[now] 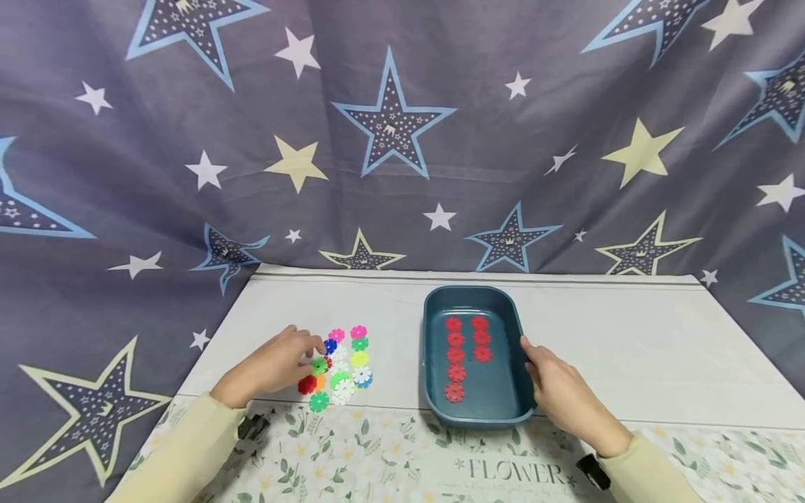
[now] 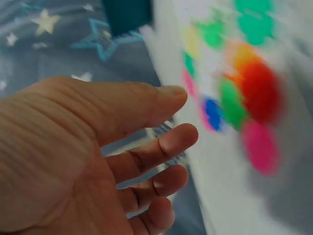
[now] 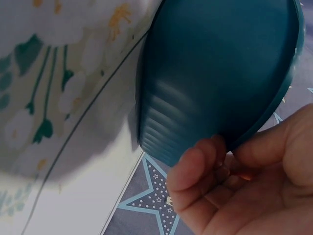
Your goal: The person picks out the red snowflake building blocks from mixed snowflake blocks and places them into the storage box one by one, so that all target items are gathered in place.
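My left hand [image 1: 284,360] hovers at the left edge of a loose group of colourful flower-shaped plastic discs. Its thumb and fingers are spread, with nothing between them in the left wrist view. Nearest to the fingertips are a green disc [image 1: 319,365], a blue disc [image 1: 330,346] and a red disc [image 1: 307,385]. To the right, my right hand [image 1: 569,391] pinches the right rim of a dark teal plastic basin [image 1: 499,395]. Inside the basin, several red discs [image 1: 455,355] lie in two columns, the left one longer.
The white tabletop [image 1: 629,342] carries a floral cloth [image 1: 339,461] along its front edge. A grey curtain with stars [image 1: 415,195] hangs behind the table and down its left side. White discs [image 1: 344,392] and pink discs [image 1: 358,332] lie among the group.
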`<state>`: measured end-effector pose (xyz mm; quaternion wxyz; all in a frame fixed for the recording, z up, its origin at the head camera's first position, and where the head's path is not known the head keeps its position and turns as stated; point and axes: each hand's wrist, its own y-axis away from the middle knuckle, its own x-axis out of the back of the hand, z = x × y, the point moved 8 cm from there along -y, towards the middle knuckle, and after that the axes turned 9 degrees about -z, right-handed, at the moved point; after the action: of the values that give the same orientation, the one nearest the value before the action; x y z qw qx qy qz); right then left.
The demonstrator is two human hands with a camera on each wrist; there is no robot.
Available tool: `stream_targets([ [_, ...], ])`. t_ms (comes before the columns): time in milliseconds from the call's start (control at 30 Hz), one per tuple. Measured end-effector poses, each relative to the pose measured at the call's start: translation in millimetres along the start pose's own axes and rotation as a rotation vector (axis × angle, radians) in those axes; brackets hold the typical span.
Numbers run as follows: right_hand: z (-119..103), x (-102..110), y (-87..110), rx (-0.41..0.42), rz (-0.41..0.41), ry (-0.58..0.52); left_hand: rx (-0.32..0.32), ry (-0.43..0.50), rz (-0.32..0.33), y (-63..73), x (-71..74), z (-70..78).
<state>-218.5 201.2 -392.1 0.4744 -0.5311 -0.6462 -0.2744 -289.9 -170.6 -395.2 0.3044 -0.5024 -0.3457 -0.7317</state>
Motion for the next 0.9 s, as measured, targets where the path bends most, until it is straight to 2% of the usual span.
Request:
stream_targets([
  [133, 2.6, 0.4, 0.4, -0.011, -0.005, 0.003, 0.077, 0.015, -0.031, 8.6, -13.2, -23.5],
  [267, 3.2, 0.6, 0.3, -0.011, -0.003, 0.0, 0.1, 0.027, -0.045, 11.2, -20.7, -32.4],
  [433, 2.5, 0.0, 0.3, -0.009, -0.004, -0.001, 0.092, 0.045, -0.011, 12.4, -22.7, -33.8],
  [633, 2.0, -0.8, 0.0, -0.013, -0.007, 0.008, 0.044, 0.098, -0.024, 12.1, -30.5, -29.5],
  [767, 1.4, 0.0, -0.3, -0.012, -0.003, 0.008, 0.037, 0.1, -0.021, 9.9, -32.9, -28.0],
  [900, 0.3, -0.3, -1.1, -0.015, -0.003, 0.005, -0.022, 0.079, -0.002, 10.2, -30.9, -23.0],
])
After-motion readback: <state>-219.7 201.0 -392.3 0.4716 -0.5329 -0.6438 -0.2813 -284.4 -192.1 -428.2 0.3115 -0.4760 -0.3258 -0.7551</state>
